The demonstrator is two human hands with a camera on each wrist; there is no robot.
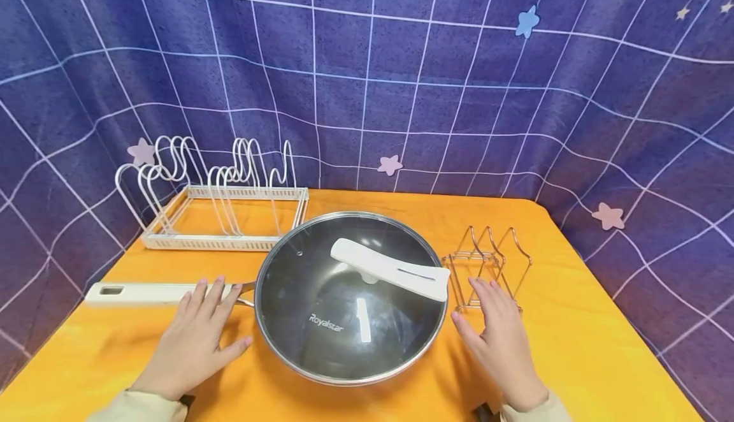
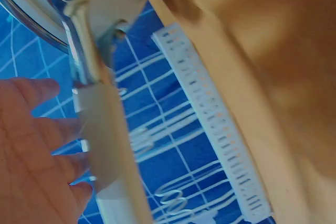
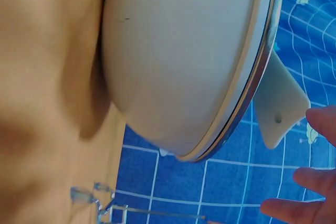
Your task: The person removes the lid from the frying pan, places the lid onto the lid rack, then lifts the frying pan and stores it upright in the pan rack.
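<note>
The pan rests on orange cloth, 1 glass lid covering it. Left of the pan, your left hand is at its pale handle, fingers spread, grasping nothing; contact is unclear. Right of the pan, your right hand has its fingers loosely extended, holding nothing, beside 1 small wire rack. Behind-left of the pan stands 1 white rack.

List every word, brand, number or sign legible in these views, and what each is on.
"Royalstar": on the pan's glass lid, head view.
"you": small script on the blue cloth backdrop, at the head view's top edge; its first letter's case is unclear.
No other lettering or numbers can be made out; the wrist views show none readable.
</note>
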